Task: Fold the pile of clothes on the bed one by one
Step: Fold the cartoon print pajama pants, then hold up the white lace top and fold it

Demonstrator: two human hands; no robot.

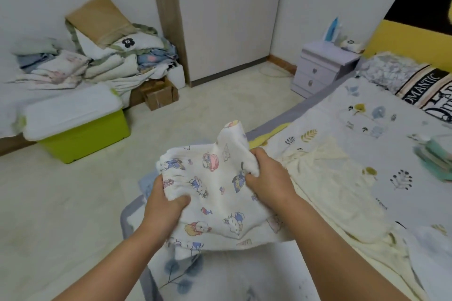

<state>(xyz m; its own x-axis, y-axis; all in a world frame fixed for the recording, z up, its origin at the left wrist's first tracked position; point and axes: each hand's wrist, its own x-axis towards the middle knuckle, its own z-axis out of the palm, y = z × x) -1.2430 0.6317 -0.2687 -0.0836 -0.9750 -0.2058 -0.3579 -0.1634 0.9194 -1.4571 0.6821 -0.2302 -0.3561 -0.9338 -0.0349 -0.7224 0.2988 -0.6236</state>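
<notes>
A small white garment with cartoon prints [215, 193] hangs bunched in the air above the bed's near corner. My left hand [166, 205] grips its left edge, fingers curled into the cloth. My right hand [269, 178] grips its right side, and a fold of the cloth sticks up above that hand. A pale yellow garment [337, 186] lies spread and wrinkled on the bed [403, 139] just right of my hands. A bit of blue cloth [146, 186] peeks out behind the white garment at the bed's corner.
A stack of folded green-and-white clothes [435, 156] sits at the bed's right edge; pillows [415, 83] lie by the yellow headboard. On the floor stand a green storage bin with a white lid [75, 124], cardboard boxes [159, 95] and a bedside drawer unit [322, 66]. Heaped bedding [102, 61] fills the left.
</notes>
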